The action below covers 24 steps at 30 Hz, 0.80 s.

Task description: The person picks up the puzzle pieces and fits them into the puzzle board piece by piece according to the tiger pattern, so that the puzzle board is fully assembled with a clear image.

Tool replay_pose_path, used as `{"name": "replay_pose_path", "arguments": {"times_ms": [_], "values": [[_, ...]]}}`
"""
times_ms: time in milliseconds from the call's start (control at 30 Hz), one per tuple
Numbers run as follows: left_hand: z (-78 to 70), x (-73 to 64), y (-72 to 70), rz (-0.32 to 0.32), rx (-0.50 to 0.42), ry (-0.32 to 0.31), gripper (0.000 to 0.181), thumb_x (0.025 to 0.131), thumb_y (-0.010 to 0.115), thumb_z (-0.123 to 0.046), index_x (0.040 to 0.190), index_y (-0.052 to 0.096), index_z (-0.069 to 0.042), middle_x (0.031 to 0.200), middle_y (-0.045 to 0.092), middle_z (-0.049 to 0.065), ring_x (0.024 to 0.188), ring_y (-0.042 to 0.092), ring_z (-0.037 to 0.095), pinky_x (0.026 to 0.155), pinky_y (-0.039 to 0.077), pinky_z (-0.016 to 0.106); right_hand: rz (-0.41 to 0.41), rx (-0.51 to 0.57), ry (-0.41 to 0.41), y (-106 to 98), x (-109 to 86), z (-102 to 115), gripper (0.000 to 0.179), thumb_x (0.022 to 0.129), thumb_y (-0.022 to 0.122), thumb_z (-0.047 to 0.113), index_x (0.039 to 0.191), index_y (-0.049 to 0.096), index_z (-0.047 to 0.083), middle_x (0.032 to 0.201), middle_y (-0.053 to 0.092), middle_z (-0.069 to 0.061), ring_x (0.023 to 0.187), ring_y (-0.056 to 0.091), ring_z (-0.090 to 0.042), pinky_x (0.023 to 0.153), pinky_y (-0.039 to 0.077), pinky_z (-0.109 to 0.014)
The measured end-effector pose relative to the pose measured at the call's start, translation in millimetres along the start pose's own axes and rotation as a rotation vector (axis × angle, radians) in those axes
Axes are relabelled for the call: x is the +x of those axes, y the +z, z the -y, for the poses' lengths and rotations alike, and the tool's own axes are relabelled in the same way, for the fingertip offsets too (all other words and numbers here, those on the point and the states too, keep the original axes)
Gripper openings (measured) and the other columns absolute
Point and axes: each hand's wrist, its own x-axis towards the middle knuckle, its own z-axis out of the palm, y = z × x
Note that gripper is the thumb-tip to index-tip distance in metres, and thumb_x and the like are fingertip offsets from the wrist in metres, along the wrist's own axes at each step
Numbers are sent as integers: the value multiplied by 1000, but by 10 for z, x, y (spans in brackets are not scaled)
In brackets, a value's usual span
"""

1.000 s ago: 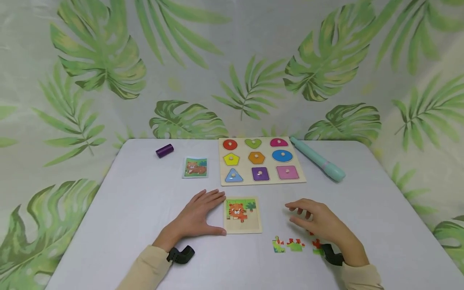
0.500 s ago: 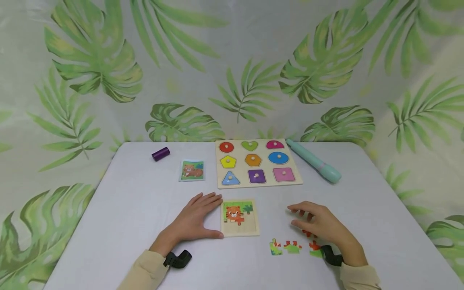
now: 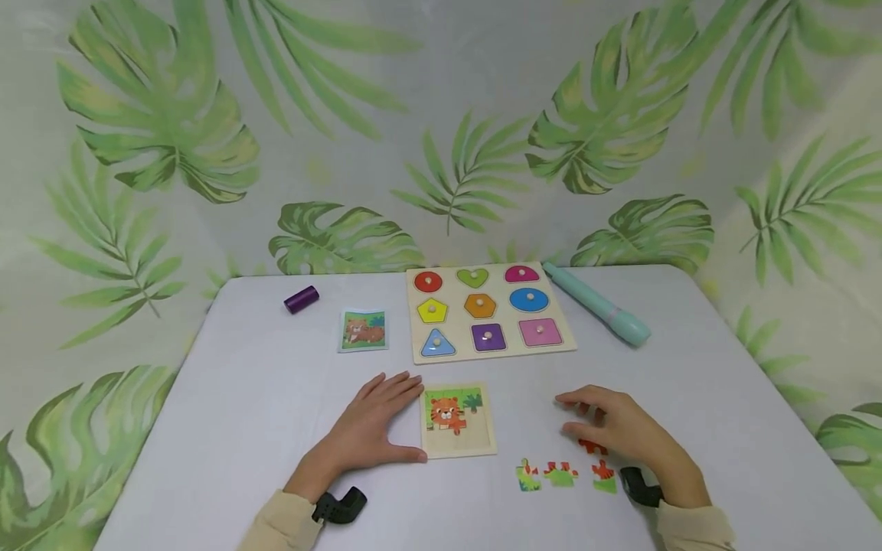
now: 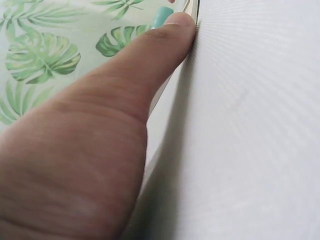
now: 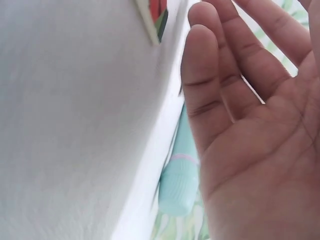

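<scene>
My left hand [image 3: 372, 425] lies spread at the left side of a small wooden puzzle tray [image 3: 491, 421]. Its thumb touches the tray's lower left corner, and the fingertips reach the upper left corner. Inside the tray, joined jigsaw pieces [image 3: 446, 413] show a tiger's face, with bare wood at the lower right. My right hand [image 3: 616, 421] hovers to the right with loosely bent fingers and nothing visible in them. Below it are loose puzzle pieces: a green-and-red one [image 3: 527, 476], another [image 3: 561, 474], a third [image 3: 603, 477], and a red one [image 3: 592, 446] partly hidden by the hand.
Behind the tray lies a wooden shape board [image 3: 493, 356] with colourful knobbed shapes. A tiger picture card [image 3: 364, 330] and a purple cylinder [image 3: 302, 299] are at the back left. A mint-green tube-like object [image 3: 599, 304] lies at the back right, near a leaf-print backdrop [image 3: 455, 115].
My right hand has shifted slightly to the right, uncovering more of the loose piece beside its wrist. The left hand keeps its place at the tray. The head view has moved a little.
</scene>
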Motion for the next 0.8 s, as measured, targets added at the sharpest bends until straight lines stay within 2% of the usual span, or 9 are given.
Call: {"name": "replay_pose_path", "arguments": {"times_ms": [167,433,567,800], "values": [[19,-17,0,-7,0,-8,107,76,71,-79,159,41,-19,167,36,-7,158,23,16,131,11,45,16,-20,18,4,17,8,39,89,82,38,123,73,23,108,69,15,90,56,-6,72,54,-20],[33,37,-20,10,36,3,109,76,68,-82,160,41,-18,167,35,-5,158,23,17,131,11,44,2,-25,-23,32,9,-30,35,90,82,31,122,74,22,107,71,15,88,58,-5,71,54,-20],[29,64,-23,10,41,4,109,76,67,-83,160,41,-18,166,36,-5,158,24,18,131,13,46,-1,-23,0,16,9,-36,35,89,82,33,122,74,23,107,71,16,89,57,-5,71,53,-20],[30,13,-26,-3,37,1,108,76,70,-81,158,43,-17,165,39,-2,157,26,21,130,15,48,25,-22,-7,-19,-3,-5,38,87,84,35,122,74,22,107,70,14,90,56,-5,72,53,-20]]}}
